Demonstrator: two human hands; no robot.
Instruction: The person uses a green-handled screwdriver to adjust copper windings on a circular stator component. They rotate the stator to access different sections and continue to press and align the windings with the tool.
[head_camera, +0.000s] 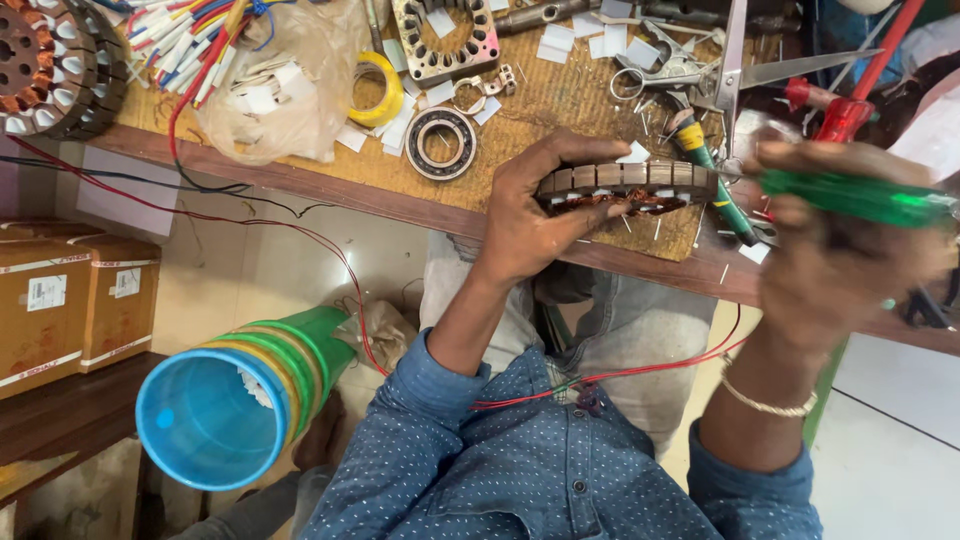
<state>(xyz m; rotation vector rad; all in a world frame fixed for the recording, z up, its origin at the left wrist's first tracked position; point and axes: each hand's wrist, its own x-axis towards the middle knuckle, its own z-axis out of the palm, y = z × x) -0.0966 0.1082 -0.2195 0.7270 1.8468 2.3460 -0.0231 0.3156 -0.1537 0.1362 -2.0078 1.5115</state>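
My left hand (530, 215) grips a round motor stator (628, 186) with copper windings, held on edge over the front rim of the wooden workbench (320, 190). My right hand (835, 255) is closed around a green-handled screwdriver (860, 197), whose tip reaches toward the stator's right side. A thin bracelet circles my right wrist. Red and green wires run from my lap up toward the bench.
On the bench lie scissors (735, 70), a ball bearing (441, 143), a yellow tape roll (378, 88), a metal stator frame (445, 40), a plastic bag of paper slips (275, 90), coloured wires and another stator (50, 65). A blue-and-green tube (235, 400) and cardboard boxes (75, 300) sit at left.
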